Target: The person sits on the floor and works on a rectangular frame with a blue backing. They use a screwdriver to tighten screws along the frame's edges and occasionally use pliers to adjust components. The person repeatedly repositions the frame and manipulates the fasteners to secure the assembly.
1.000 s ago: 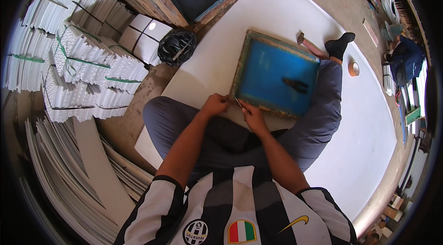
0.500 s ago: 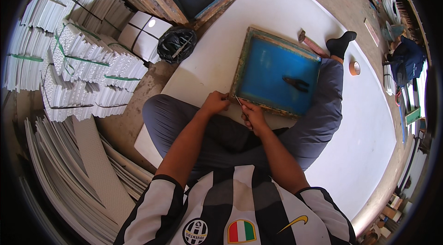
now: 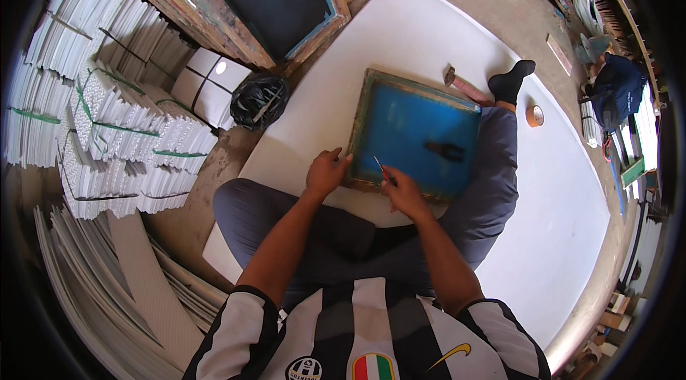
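Observation:
A wooden screen-printing frame (image 3: 420, 87) with a blue mesh (image 3: 407, 119) lies in front of my crossed legs. At its near left corner is my left hand (image 3: 326, 174), fingers curled and bunched; whatever they pinch is too small to make out. My right hand (image 3: 406, 194) is closed round a slim red-handled tool (image 3: 386, 175), its thin metal tip pointing up and left over the frame's near edge. Dark pliers (image 3: 446, 150) rest on the mesh. Past the frame's far right corner lies a hammer (image 3: 464, 85), close to my foot.
Beneath me is a large white sheet (image 3: 550, 237). A tape roll (image 3: 534, 116) sits right of my foot. Tied stacks of white boards (image 3: 118, 115) stand left, beside a black plastic bag (image 3: 259, 101). Other frames (image 3: 275, 1) lean at the back; long strips (image 3: 136, 287) lie lower left.
My right hand has drawn back from the frame's near edge, so the tool's metal tip now shows clearly. My left hand has shifted slightly left. The whole view has tilted, moving the scene lower.

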A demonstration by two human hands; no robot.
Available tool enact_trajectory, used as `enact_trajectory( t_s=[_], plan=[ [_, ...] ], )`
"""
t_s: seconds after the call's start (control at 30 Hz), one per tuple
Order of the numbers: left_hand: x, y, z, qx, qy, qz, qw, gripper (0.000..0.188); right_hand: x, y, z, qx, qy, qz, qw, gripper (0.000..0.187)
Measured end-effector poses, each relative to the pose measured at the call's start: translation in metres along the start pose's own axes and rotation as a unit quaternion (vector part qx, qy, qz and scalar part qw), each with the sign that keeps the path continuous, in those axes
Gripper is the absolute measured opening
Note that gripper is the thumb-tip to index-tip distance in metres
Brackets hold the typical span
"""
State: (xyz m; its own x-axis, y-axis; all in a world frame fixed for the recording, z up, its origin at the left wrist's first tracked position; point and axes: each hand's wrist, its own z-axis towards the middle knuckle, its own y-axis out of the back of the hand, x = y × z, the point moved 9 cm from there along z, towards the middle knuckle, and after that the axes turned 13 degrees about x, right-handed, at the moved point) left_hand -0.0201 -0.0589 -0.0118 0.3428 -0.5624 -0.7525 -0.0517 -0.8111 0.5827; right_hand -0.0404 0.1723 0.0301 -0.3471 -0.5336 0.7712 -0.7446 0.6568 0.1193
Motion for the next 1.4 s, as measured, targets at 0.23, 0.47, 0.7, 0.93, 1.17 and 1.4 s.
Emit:
enact_trajectory(
  t_s=[0.23,0.47,0.7,0.93,1.17,1.4],
  plan=[
    [-0.033,-0.020,0.023,0.070,0.019,0.145,0.987,0.060,0.022,0.024,0.036,-0.065,0.055,-0.102,0.991,0.049],
    [-0.021,-0.017,-0.024,0.103,0.064,0.157,0.980,0.056,0.068,0.032,0.064,-0.110,0.113,-0.169,0.973,0.046],
    [-0.008,-0.018,-0.035,0.093,0.064,0.107,0.988,0.076,0.087,0.028,0.111,-0.109,0.096,-0.280,0.949,0.046],
    [-0.008,-0.022,-0.023,0.047,0.076,0.124,0.988,0.082,0.100,0.029,0.132,-0.110,0.040,-0.344,0.932,0.044],
    [0.002,-0.022,-0.012,0.062,0.077,0.103,0.990,0.076,0.097,0.030,0.140,-0.083,0.022,-0.363,0.928,0.046],
    [-0.022,0.001,0.031,-0.071,0.005,0.111,0.991,0.071,0.100,0.031,0.139,-0.074,0.010,-0.358,0.931,0.048]
  ],
)
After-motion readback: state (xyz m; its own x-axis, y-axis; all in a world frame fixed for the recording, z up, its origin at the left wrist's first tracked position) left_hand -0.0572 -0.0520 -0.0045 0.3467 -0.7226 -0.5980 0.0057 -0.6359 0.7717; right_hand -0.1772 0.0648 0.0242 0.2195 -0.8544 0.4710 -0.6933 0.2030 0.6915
